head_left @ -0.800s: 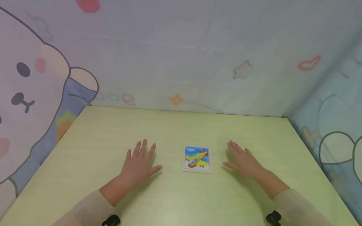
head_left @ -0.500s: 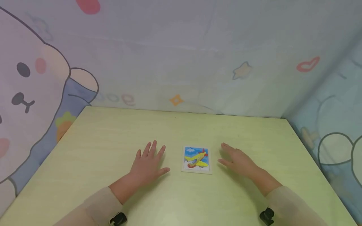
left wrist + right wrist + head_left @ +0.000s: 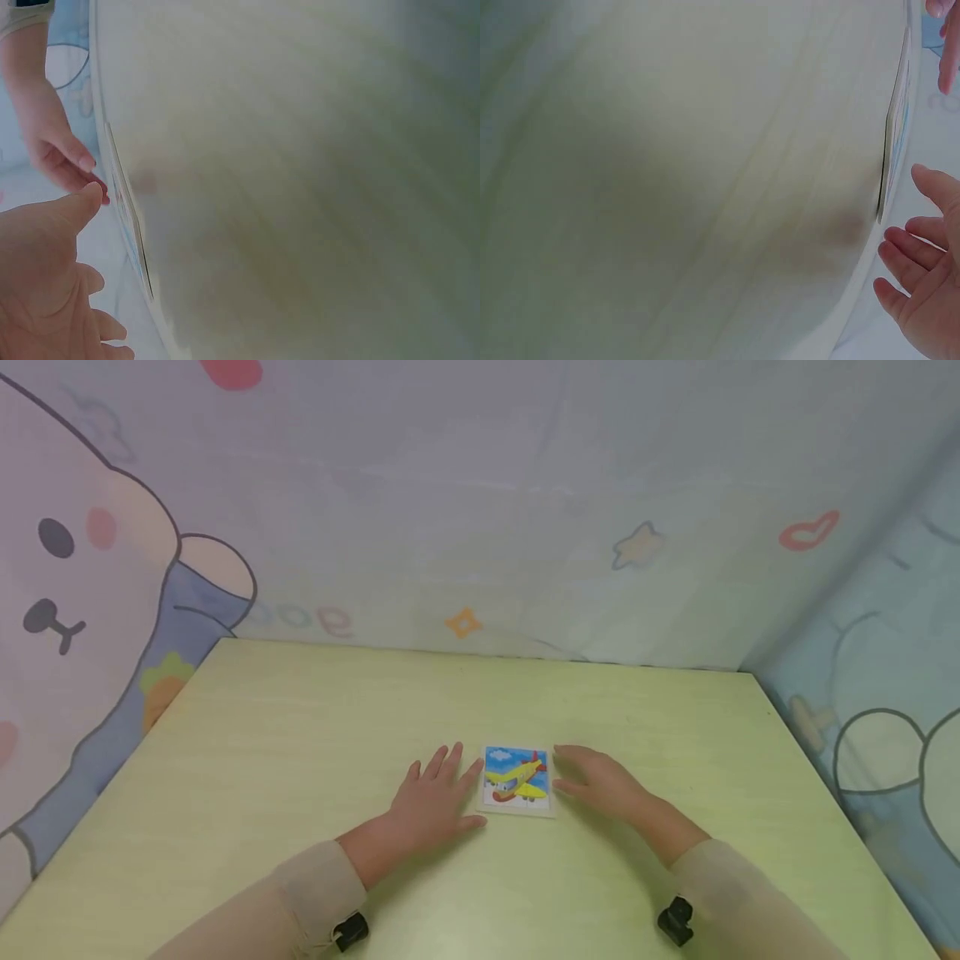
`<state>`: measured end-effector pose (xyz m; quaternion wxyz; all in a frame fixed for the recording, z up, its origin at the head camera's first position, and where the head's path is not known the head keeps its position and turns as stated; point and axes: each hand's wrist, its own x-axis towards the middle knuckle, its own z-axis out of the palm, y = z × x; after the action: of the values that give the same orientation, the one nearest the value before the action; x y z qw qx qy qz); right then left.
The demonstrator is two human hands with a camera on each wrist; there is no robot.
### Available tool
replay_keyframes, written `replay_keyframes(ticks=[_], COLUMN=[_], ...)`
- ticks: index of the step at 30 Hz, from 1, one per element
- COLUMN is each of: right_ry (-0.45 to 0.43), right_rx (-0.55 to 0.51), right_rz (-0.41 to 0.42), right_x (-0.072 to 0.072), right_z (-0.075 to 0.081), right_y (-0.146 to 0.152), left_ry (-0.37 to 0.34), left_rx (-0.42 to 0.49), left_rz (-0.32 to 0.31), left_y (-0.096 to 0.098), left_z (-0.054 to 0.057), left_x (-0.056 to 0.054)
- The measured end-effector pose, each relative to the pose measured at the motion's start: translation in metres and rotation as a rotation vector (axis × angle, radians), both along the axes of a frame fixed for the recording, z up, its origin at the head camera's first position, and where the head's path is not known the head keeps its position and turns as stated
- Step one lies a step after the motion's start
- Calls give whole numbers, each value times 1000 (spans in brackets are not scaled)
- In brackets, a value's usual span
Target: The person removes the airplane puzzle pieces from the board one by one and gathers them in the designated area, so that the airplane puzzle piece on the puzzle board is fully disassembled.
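Note:
A small square picture puzzle (image 3: 516, 781) with a yellow airplane on a blue sky lies flat on the table, framed by a pale border. My left hand (image 3: 435, 802) is at its left side, fingers spread, with the index fingertip and thumb tip right by the border. On the other side my right hand (image 3: 600, 781) has its fingertips and thumb close to the right edge. Neither hand grips anything. Seen nearly edge-on in the right wrist view, the puzzle (image 3: 897, 127) shows as a thin slab, with the right hand (image 3: 922, 262) beside it, its fingers loosely bent.
The pale yellow-green wooden table (image 3: 337, 710) reaches back to a cloth backdrop (image 3: 450, 485) printed with a bear, stars and a heart. Another printed cloth (image 3: 885, 652) hangs along the right side. A black wrist camera (image 3: 351, 932) sits at the left sleeve.
Both hands have moved inward, the left one to the right and the right one to the left, from well apart to beside the puzzle. The puzzle stays in place on the table.

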<state>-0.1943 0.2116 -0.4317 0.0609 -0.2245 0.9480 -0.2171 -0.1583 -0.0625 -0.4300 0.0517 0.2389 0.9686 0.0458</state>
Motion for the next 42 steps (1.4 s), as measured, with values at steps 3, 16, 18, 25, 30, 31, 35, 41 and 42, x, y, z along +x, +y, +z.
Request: replay_keyframes(ticks=[3, 16, 18, 25, 30, 31, 35, 41, 42], right_ry=[-18, 7, 10, -12, -31, -47, -130, -151, -151], right_rx=[16, 32, 41, 46, 37, 33, 15, 21, 20], right_rz=[-5, 45, 51, 74, 102, 98, 42, 1, 2], right_x=[-2, -7, -8, -12, -16, -17, -21, -25, -26], right_z=[0, -3, -3, -1, -2, -3, 1, 6, 6], right_y=[-6, -13, -14, -17, -15, -15, -16, -20, -21], left_ry=[-12, -47, -55, -76, -104, -104, -111, -134, -138], left_rx=[-20, -95, -95, -169, -207, -214, -219, -221, -222], left_rz=[-34, -132, -140, -168, -197, -201, -216, -213, -209], left_y=[7, 36, 40, 47, 47, 47, 47, 49, 49], left_z=[-2, -2, 0, -4, -5, -4, -2, 3, 3], left_x=[-1, -5, -6, -14, -19, -19, -20, -18, -18])
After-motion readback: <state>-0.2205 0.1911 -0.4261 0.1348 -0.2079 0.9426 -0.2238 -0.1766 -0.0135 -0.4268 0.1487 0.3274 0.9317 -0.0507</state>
